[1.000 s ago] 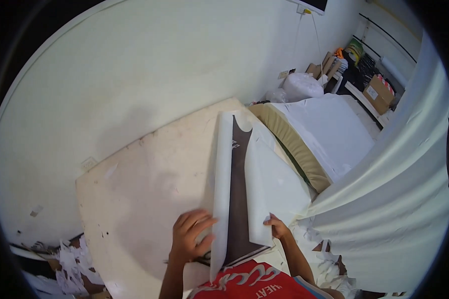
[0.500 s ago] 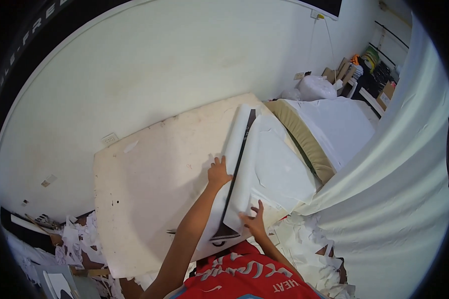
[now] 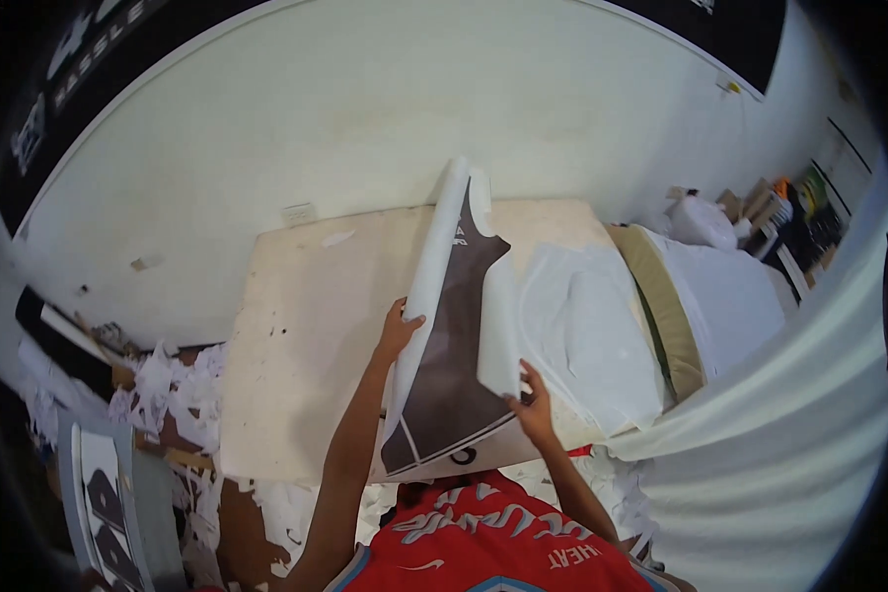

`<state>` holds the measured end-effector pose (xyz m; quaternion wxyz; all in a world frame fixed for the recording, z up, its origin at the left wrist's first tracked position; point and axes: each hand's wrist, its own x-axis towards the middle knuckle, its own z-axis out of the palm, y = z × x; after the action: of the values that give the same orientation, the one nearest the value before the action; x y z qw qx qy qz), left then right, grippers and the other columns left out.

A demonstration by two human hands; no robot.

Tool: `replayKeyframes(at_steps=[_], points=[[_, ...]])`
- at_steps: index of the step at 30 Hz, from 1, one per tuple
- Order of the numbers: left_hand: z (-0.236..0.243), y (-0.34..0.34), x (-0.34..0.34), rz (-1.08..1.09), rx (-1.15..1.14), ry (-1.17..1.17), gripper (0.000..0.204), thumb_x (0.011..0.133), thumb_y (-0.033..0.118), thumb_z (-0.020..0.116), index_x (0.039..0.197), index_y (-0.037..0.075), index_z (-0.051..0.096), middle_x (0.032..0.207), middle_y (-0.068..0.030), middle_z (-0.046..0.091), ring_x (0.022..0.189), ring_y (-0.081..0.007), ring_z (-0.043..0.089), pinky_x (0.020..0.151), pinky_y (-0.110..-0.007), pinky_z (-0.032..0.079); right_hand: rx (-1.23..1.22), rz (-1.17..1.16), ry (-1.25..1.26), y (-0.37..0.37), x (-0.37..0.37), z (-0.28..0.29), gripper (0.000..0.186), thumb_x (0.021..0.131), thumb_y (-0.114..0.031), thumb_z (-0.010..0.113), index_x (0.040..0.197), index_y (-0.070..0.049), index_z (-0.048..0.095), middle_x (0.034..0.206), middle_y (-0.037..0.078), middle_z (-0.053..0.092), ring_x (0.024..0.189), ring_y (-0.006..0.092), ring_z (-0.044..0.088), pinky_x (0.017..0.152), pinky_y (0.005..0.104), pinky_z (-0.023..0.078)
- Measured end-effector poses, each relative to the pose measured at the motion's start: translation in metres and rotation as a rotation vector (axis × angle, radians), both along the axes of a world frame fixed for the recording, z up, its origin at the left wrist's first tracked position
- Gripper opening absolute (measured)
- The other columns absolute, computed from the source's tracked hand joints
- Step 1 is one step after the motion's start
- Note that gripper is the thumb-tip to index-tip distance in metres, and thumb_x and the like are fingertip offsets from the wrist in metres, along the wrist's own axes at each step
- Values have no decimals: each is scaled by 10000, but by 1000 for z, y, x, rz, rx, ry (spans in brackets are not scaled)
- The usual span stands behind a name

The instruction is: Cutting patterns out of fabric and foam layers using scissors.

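Note:
A large sheet of white-backed paper [image 3: 452, 326] bears a dark brown sleeveless-jersey shape with light trim. Both of its long sides curl inward, so part of the print is hidden. My left hand [image 3: 397, 331] is closed round the rolled left side, thumb on top. Lower down, the fingers of my right hand [image 3: 535, 407] pinch the curled right edge. The sheet's lower end lies by the near edge of the pale padded table [image 3: 296, 395], close to my red shirt, while its far end reaches past the table's back edge.
White sheets [image 3: 602, 335] lie on the right of the table, beside a tan-edged padded stack [image 3: 666, 316]. A white curtain [image 3: 760, 474] hangs on the right. Paper scraps [image 3: 173, 390] litter the floor at left, near a grey box-like unit [image 3: 153, 493]. A wall stands behind.
The two rolled sides have been drawn apart, baring much more of the brown print. My right hand has gone from spread fingers to a pinch on the edge. The view has shifted.

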<state>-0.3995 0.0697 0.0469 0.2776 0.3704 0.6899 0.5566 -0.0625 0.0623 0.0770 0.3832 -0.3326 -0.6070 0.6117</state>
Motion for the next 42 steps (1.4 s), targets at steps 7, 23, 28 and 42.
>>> replayKeyframes(at_steps=[7, 23, 28, 42], points=[[10, -117, -32, 169, 153, -365, 580, 872, 161, 675, 1372, 5, 427, 1122, -149, 604, 960, -200, 609, 823, -321, 509, -61, 243, 68, 52, -36, 36, 629, 801, 148, 526, 1393, -48, 447, 1143, 118, 617, 1032, 158, 575, 898, 264, 448], [32, -97, 28, 245, 60, 886, 244, 876, 192, 595, 1065, 41, 627, 1067, -136, 593, 1055, -309, 542, 924, -450, 387, 1233, 187, -800, 80, -104, 71, 596, 775, -235, 717, 1312, -87, 503, 1314, 190, 487, 1236, 367, 446, 1016, 475, 389], [14, -116, 6, 145, -662, 1018, 432, 913, 471, 504, 979, 89, 694, 949, -126, 637, 957, -281, 569, 852, -420, 382, 774, 446, -887, 44, -125, 2, 568, 822, -360, 672, 1312, -117, 519, 1382, 190, 429, 1299, 395, 358, 1075, 516, 305], [41, -228, 53, 224, -768, 748, 386, 924, 405, 523, 938, 61, 697, 872, -132, 655, 946, -306, 586, 816, -455, 425, 652, 57, -1265, 123, -161, -56, 805, 784, -560, 665, 1394, -113, 389, 1445, 174, 367, 1367, 405, 272, 1029, 670, 268]])
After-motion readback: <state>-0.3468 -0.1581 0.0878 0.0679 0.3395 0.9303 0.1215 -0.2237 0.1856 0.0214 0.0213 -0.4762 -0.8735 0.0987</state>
